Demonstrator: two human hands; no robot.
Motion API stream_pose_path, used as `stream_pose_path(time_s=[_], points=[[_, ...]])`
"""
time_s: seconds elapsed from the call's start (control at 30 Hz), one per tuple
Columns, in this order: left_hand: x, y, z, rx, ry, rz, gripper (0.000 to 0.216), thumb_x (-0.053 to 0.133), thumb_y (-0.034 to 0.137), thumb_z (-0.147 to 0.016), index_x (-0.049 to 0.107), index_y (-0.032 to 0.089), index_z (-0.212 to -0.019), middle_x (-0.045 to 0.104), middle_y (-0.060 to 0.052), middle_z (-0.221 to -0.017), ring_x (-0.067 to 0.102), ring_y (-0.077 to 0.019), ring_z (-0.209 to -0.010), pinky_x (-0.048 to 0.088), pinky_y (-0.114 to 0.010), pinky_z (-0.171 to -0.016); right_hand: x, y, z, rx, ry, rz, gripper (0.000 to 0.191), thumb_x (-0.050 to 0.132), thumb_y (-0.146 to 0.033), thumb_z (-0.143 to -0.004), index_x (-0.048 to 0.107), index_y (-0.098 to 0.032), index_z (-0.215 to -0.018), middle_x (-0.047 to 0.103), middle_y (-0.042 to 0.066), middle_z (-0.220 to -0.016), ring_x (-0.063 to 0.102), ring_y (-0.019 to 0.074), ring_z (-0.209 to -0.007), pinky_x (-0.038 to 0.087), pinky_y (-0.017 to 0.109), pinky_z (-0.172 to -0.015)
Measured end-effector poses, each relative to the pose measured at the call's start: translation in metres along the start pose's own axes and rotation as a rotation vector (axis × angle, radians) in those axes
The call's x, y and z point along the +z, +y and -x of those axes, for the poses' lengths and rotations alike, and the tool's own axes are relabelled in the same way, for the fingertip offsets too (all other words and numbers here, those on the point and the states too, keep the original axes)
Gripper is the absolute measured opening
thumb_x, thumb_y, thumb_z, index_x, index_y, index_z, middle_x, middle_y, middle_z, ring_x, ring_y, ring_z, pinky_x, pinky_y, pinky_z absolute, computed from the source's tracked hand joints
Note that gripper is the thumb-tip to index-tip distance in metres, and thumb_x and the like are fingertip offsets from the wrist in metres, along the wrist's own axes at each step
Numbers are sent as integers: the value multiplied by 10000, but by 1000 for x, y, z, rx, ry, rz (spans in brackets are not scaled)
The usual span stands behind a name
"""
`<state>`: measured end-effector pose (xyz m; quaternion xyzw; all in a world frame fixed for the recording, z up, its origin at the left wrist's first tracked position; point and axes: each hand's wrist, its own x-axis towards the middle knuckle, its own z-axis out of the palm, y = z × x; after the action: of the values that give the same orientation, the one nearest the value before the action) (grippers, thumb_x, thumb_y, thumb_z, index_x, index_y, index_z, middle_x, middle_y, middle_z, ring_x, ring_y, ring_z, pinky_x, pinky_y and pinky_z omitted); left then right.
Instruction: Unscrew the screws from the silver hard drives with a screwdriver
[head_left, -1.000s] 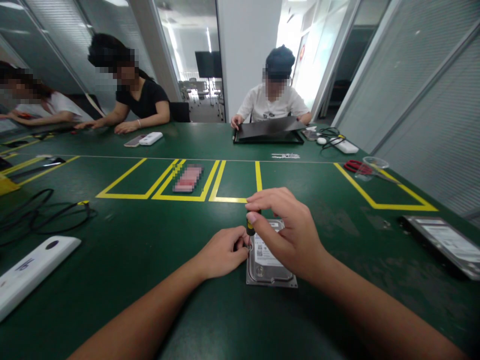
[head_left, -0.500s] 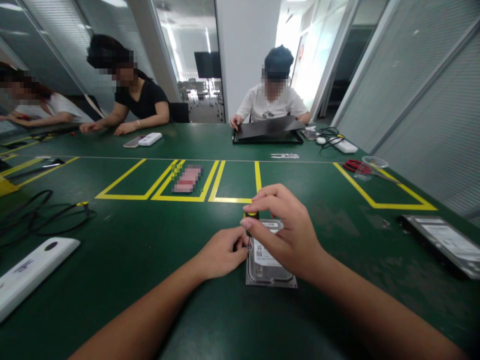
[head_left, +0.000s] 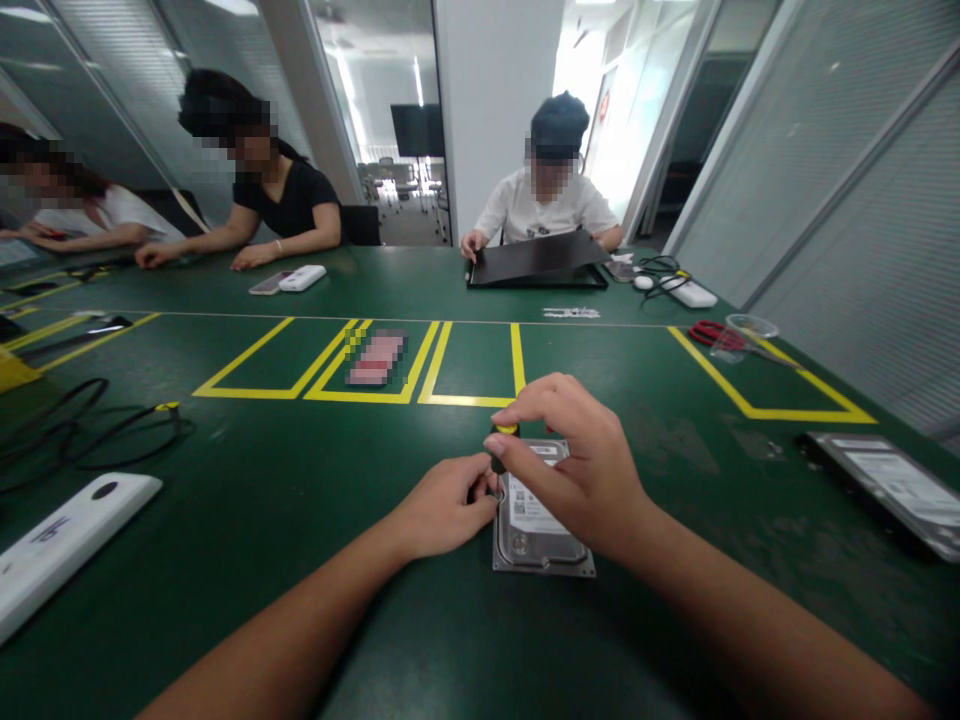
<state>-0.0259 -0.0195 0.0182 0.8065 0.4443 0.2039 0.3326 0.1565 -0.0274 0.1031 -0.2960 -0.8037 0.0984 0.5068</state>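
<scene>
Low in the centre of the frame, a hard drive lies flat on the green worktop. The right hand has its fingers closed round the yellow-capped handle of a small screwdriver, held upright over the drive's left edge. The left hand pinches at the same spot; whether it grips anything cannot be told.

The tip could slip off the screw if the handle tilts, scratching the case or nicking the left fingers beside it. A loosened screw could roll away on the smooth worktop.

The drive is a flat metal slab with a white label. The worktop looks matt, marked with yellow tape.
</scene>
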Motion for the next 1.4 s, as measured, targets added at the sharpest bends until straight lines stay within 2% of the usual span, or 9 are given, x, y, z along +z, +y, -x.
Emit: stream_pose_path(time_s=[0.17, 0.37, 0.47, 0.57, 0.73, 0.97, 1.13, 1.2, 1.4], points=[[-1, 2, 0, -3, -3, -3, 93, 545, 257, -863, 567, 174, -827, 618, -5, -774, 551, -173, -726, 379, -257, -637, -1, -2, 2, -19, -14, -23, 194, 579, -88, -849, 657, -168, -1008, 697, 19, -967, 610, 144, -925, 465, 333, -867], [-1, 0, 0, -6, 3, -9, 99, 547, 239, -855, 538, 176, -779, 584, 14, -742, 526, -151, -676, 347, -247, -600, 1, -1, 0, 8, 7, 0, 121, 711, -233, -835, 675, -159, -923, 646, 40, -894, 587, 164, -888, 469, 329, -795], [0, -1, 0, -3, 4, -6, 96, 549, 231, -855, 531, 178, -778, 573, 25, -726, 521, -145, -671, 337, -245, -594, 0, 0, 0, -29, -13, 14, 89, 666, -160, -844, 663, -167, -933, 676, 20, -907, 598, 150, -891, 464, 328, -824], [0, -1, 0, -3, 3, -2, 75, 545, 227, -859, 554, 176, -805, 597, 19, -748, 537, -152, -692, 341, -248, -603, -1, 0, 1, -35, -14, 1, 160, 614, -101, -839, 660, -165, -979, 697, 20, -951, 614, 146, -927, 469, 332, -867], [-1, 2, 1, -13, -4, 16, 73, 549, 234, -857, 570, 174, -821, 623, 0, -782, 554, -169, -712, 353, -253, -607, -1, -3, 1, 14, -12, -4, 130, 662, -219, -848, 679, -171, -968, 662, 59, -963, 605, 180, -941, 493, 363, -840], [0, 1, 1, -3, 3, -2, 79, 540, 241, -864, 573, 173, -842, 620, 2, -776, 541, -166, -715, 368, -256, -629, -1, -2, 1, -45, -17, -43, 231, 534, -92, -879, 660, -197, -1043, 714, 35, -1028, 638, 166, -985, 489, 372, -900], [0, -1, 0, 0, 8, -2, 106, 547, 225, -850, 517, 176, -761, 557, 27, -707, 503, -140, -650, 323, -248, -584, -1, -1, 1, -3, -37, 22, 110, 652, -195, -870, 697, -180, -969, 659, 42, -910, 605, 159, -892, 489, 332, -800], [0, -1, 0, 0, 6, -2, 105, 545, 221, -848, 513, 176, -758, 554, 28, -709, 499, -138, -648, 318, -248, -582, -2, -2, 0, 23, -35, 30, 118, 681, -237, -860, 705, -182, -961, 637, 41, -886, 594, 161, -868, 491, 326, -772], [1, -1, 0, 10, 0, 12, 58, 530, 216, -854, 550, 173, -819, 587, 16, -759, 520, -151, -693, 333, -250, -607, -2, -3, -1, -38, -35, -34, 229, 510, -108, -912, 668, -195, -1052, 715, 40, -1040, 639, 163, -997, 487, 364, -895]])
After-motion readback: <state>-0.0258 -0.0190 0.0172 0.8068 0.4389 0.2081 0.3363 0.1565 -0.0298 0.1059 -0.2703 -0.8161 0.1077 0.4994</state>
